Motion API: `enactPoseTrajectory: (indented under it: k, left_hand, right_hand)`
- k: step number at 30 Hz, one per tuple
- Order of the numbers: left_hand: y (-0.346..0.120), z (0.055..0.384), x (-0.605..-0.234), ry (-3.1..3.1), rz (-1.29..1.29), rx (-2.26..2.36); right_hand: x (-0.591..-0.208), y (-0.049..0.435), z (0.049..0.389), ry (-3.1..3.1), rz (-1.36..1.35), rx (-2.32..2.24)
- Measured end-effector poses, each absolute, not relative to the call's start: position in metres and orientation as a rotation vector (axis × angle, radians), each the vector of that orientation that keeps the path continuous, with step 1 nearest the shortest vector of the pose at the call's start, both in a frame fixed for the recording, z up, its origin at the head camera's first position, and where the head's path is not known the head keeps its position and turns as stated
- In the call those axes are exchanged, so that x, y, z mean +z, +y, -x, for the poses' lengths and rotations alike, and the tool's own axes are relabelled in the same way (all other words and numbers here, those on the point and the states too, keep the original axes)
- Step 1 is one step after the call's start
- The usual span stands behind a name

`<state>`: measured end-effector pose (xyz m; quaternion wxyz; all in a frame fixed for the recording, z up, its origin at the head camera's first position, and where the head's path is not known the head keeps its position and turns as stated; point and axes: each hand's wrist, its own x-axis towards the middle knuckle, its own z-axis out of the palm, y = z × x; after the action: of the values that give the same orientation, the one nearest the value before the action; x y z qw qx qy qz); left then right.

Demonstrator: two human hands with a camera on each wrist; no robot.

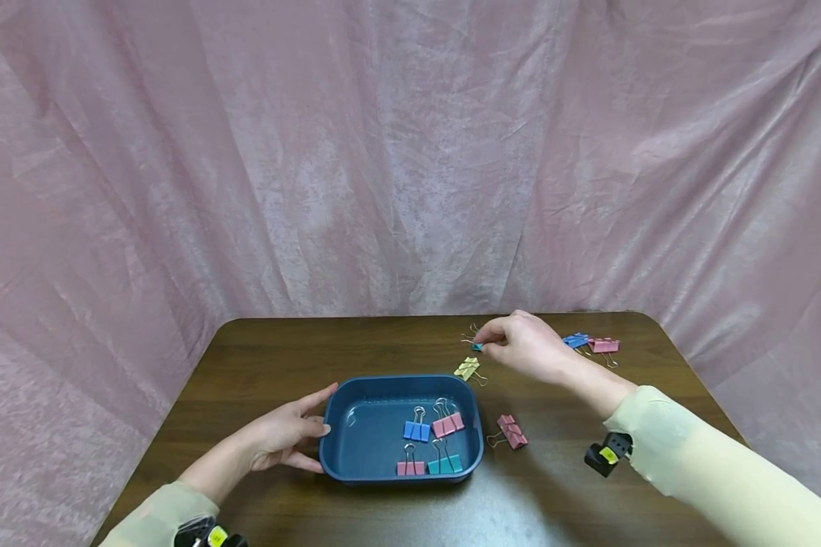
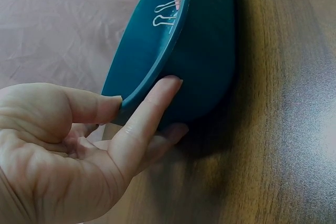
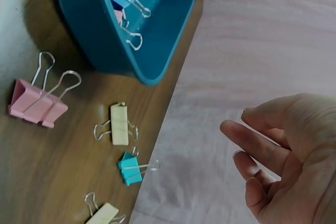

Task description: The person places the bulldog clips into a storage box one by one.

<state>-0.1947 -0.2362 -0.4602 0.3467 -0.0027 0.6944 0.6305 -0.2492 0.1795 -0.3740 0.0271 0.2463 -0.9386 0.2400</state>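
A dark blue tray (image 1: pixel 356 476) holds blue, pink and teal binder clips. My left hand (image 1: pixel 280 437) grips its left end, the thumb (image 2: pixel 107 108) at the rim and the other fingers against the outer wall. Over the back of the table, my right hand (image 1: pixel 523 346) has loosely bent fingers with nothing between them in the right wrist view. In the head view its fingertips overlap a teal binder clip (image 3: pixel 130 169), mostly hidden there. A yellow binder clip (image 1: pixel 467 368) lies nearby, and another yellow binder clip (image 3: pixel 103 213) shows in the right wrist view.
A pink binder clip (image 1: pixel 512 431) lies on the table just right of the tray. Blue (image 1: pixel 576 340) and pink (image 1: pixel 604 345) binder clips sit together at the back right. Behind the brown table (image 1: pixel 267 357) hangs a pink curtain (image 1: pixel 410 167).
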Motion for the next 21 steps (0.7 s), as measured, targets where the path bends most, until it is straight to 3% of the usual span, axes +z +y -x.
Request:
enactPoseTrajectory:
  k: [21]
  left_hand:
    - [-0.236, 0.193, -0.460, 1.806, 0.002, 1.630]
  right_hand:
    - [-0.380, 0.206, 0.254, -2.906, -0.578, 0.723]
